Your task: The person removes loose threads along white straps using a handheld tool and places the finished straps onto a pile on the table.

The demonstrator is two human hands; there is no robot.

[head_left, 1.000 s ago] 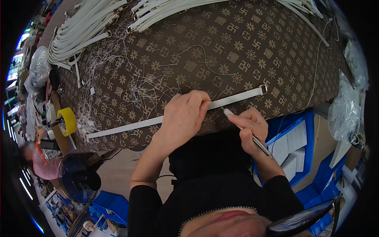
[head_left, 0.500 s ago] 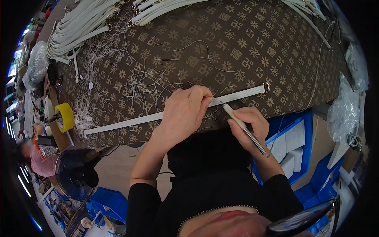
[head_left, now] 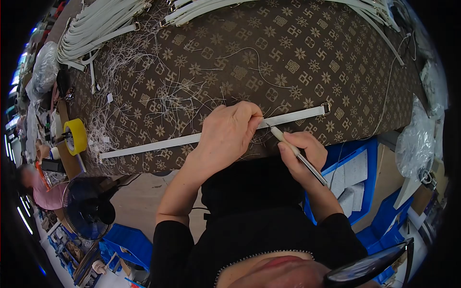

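Note:
A narrow white strap [head_left: 158, 145] with a metal buckle [head_left: 327, 109] at its right end lies across the near part of the patterned cloth. My left hand [head_left: 229, 130] is closed, its thumb and finger pinching the strap near the middle. In my right hand [head_left: 303, 152] is a slim pen-like tool [head_left: 294, 149] with a cream grip and a shiny metal rear end. Its fine dark tip is at the strap's lower edge, just right of my left fingertips; whether it touches cannot be made out.
Loose white threads [head_left: 168, 103] litter the brown cloth [head_left: 288, 62]. Bundled white straps [head_left: 96, 33] lie at the far left, with more straps [head_left: 206, 12] along the back. Yellow tape [head_left: 75, 137] and a fan [head_left: 90, 208] are left; a blue bin [head_left: 367, 180] holding white pieces is right.
The view has shifted slightly. Both hands keep nearly the same pose, with the tool's tip a little closer to my left fingertips on the strap.

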